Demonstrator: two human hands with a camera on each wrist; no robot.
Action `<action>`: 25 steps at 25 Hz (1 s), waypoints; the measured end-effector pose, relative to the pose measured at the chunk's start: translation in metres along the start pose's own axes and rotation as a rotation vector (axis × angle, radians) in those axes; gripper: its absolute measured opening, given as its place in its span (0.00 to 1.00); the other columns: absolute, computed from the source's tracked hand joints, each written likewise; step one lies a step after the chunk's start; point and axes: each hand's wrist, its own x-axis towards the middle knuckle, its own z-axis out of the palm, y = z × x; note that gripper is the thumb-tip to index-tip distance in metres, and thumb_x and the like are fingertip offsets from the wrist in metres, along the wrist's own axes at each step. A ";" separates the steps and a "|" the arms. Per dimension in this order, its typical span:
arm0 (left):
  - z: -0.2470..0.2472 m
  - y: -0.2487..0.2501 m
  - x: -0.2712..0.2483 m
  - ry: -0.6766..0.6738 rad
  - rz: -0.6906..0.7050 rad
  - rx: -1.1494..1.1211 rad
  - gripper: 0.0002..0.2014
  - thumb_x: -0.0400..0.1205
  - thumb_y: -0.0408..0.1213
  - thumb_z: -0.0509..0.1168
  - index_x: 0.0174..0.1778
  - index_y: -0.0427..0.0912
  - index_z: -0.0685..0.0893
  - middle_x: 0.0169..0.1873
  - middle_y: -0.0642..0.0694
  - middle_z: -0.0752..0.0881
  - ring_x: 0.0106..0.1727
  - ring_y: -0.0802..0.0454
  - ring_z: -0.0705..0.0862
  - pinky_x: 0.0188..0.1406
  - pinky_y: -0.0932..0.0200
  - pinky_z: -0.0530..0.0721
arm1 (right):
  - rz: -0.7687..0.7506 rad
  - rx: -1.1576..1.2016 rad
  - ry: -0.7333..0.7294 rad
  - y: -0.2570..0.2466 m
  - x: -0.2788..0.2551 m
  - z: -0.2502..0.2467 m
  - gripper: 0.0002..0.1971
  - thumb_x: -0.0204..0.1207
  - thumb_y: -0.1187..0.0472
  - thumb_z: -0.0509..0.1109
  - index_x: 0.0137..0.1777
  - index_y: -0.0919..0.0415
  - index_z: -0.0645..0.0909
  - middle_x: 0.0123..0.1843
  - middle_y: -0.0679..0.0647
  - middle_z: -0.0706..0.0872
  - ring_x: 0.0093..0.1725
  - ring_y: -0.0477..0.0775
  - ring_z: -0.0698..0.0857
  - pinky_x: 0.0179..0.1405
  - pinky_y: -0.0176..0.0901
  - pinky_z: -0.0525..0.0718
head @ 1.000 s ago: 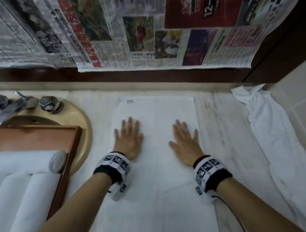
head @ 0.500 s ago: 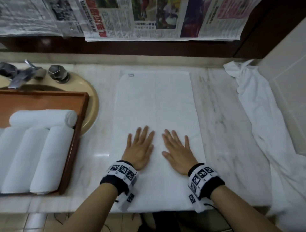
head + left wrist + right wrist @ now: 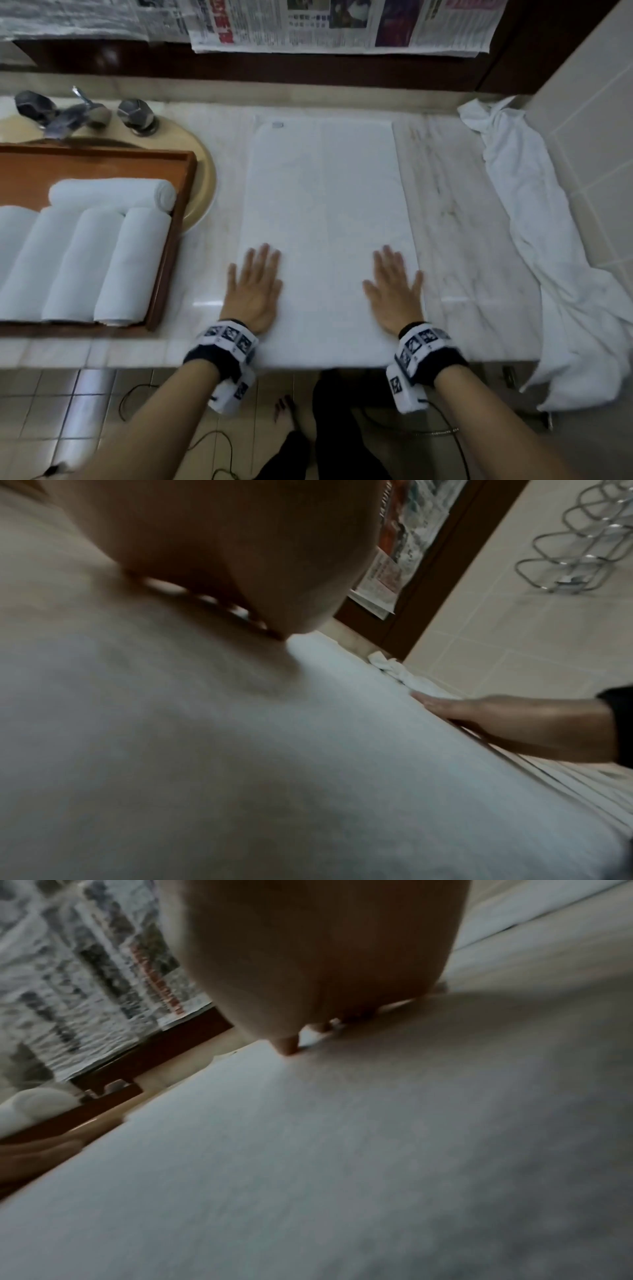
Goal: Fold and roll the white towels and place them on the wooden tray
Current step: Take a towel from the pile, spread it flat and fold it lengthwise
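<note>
Head cam first: I've got the folded towel (image 3: 325,240) lying flat on the marble bench (image 3: 462,240), long axis running straight away from me toward the wall. My left hand (image 3: 255,291) sits palm-down on its near left edge, my right hand (image 3: 394,294) on the near right edge, both with fingers straight and spread, nothing pinched. So the near short end is right under both hands, which I reckon is where the roll starts, going away from me. The wooden tray (image 3: 171,240) is off to my left over the sink, so the left hand is the nearer one for the drop-off. It already holds several rolled towels (image 3: 102,260); the tray's left part is cut off. A crumpled towel (image 3: 548,240) waits at the right.

Left wrist cam: mostly the left hand (image 3: 222,547) up close and blurry, flat on the white cloth; the right hand (image 3: 496,718) shows flat at the far edge.

Right wrist cam: blurry too, the right hand (image 3: 325,961) is pressing down, fingertips mostly hidden.
</note>
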 end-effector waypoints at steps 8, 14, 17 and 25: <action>0.008 0.032 0.005 -0.023 0.094 -0.059 0.29 0.88 0.54 0.36 0.86 0.52 0.41 0.84 0.52 0.34 0.84 0.51 0.33 0.81 0.42 0.32 | -0.226 0.003 -0.051 -0.032 -0.008 0.011 0.32 0.88 0.47 0.44 0.86 0.54 0.34 0.85 0.46 0.28 0.83 0.49 0.30 0.80 0.71 0.35; -0.020 0.050 0.061 -0.044 0.128 -0.064 0.28 0.90 0.50 0.40 0.86 0.50 0.41 0.84 0.51 0.34 0.84 0.48 0.33 0.80 0.41 0.32 | -0.263 -0.092 -0.033 -0.052 0.042 -0.014 0.31 0.88 0.48 0.43 0.85 0.53 0.33 0.84 0.47 0.26 0.84 0.53 0.30 0.79 0.71 0.34; -0.030 0.035 0.096 -0.017 0.014 -0.105 0.28 0.90 0.50 0.40 0.86 0.52 0.41 0.84 0.52 0.34 0.84 0.49 0.33 0.81 0.41 0.32 | -0.186 0.016 -0.044 -0.044 0.082 -0.032 0.31 0.88 0.46 0.43 0.85 0.53 0.34 0.85 0.48 0.28 0.83 0.51 0.30 0.80 0.70 0.36; -0.062 0.047 0.182 -0.009 0.040 -0.143 0.28 0.90 0.51 0.37 0.86 0.53 0.41 0.84 0.52 0.34 0.84 0.51 0.33 0.81 0.44 0.31 | -0.314 -0.014 -0.049 -0.065 0.176 -0.079 0.30 0.89 0.49 0.45 0.86 0.50 0.37 0.86 0.48 0.30 0.84 0.51 0.32 0.81 0.67 0.35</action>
